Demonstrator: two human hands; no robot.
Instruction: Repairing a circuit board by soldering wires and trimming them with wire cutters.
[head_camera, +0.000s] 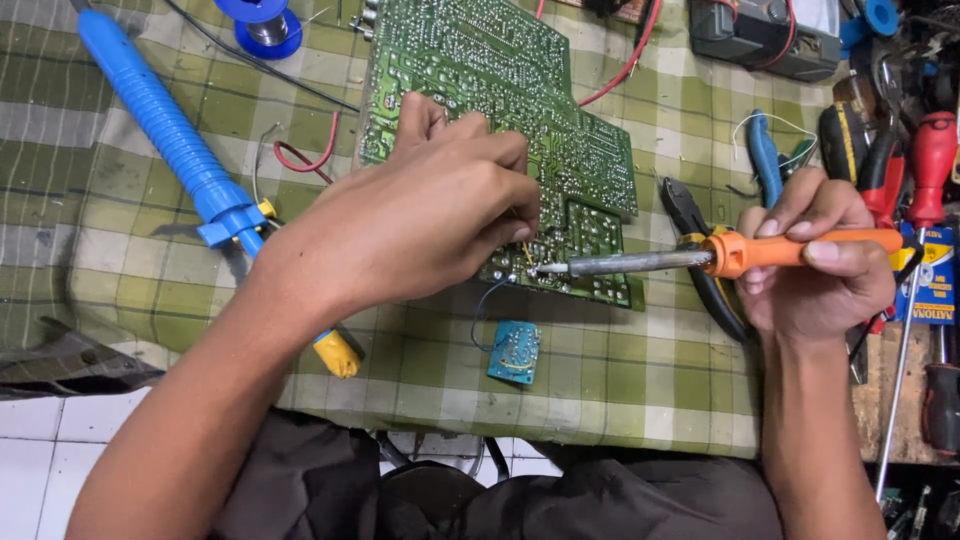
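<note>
1. Green circuit board (520, 90) lay on the checked cloth (620, 390); near edge well back from the cloth's near edge; small blue board (515, 352) in that gap.
2. Left hand (420, 215) pressed on the board, fingers bunched; what they pinched, cannot tell.
3. Right hand (815, 265) was wrapped round the soldering iron (720, 255); long axis left-right, tip pointing left at the board's near edge.
4. Tools crowded the right; blue desoldering pump (170, 135) lay left.

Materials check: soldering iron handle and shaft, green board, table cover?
Soldering iron in the right hand: handle looks like matte orange plastic; shaft is dull grey metal, darkened at the tip. Circuit board under the left hand: green laminate, probably fibreglass or phenolic, speckled with shiny solder joints. Table cover: woven checked cloth, visibly creased.
</note>
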